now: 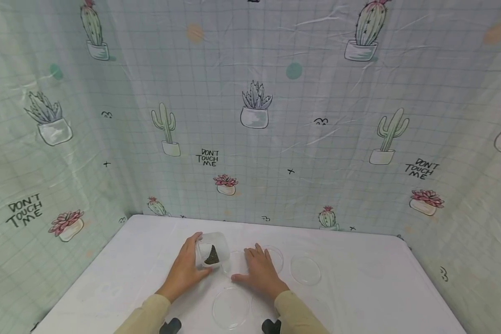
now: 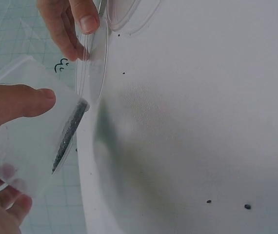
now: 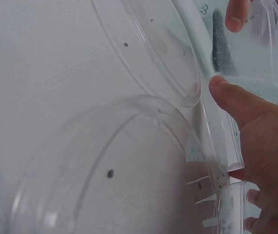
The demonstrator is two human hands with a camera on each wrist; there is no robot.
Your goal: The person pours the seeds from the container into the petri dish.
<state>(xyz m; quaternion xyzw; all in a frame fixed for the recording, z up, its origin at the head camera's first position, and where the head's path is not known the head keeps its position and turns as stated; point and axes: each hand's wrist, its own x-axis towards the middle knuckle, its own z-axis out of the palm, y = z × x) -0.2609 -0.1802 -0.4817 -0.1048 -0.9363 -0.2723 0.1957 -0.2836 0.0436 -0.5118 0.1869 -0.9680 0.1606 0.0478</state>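
Note:
My left hand [image 1: 185,266] holds a translucent plastic tub [image 1: 217,241], thumb on the near side and fingers on the far side. The tub is tilted, and dark grains [image 1: 212,256] have gathered along its lower side. Just right of it, a clear round dish [image 1: 235,264] lies on the table, and the tub's corner overlaps its edge in the left wrist view. My right hand [image 1: 260,271] rests at this dish, its fingers stretched out along the far side and the thumb spread toward the tub. A few dark grains dot the dishes in the right wrist view.
More clear round dishes stand around the right hand: one in front [image 1: 231,308], one to the right [image 1: 305,270] and one behind the fingers [image 1: 279,256]. Stray grains [image 2: 247,206] lie on the white table [image 1: 371,278]. A cactus-print curtain [image 1: 292,139] encloses the table's back and sides.

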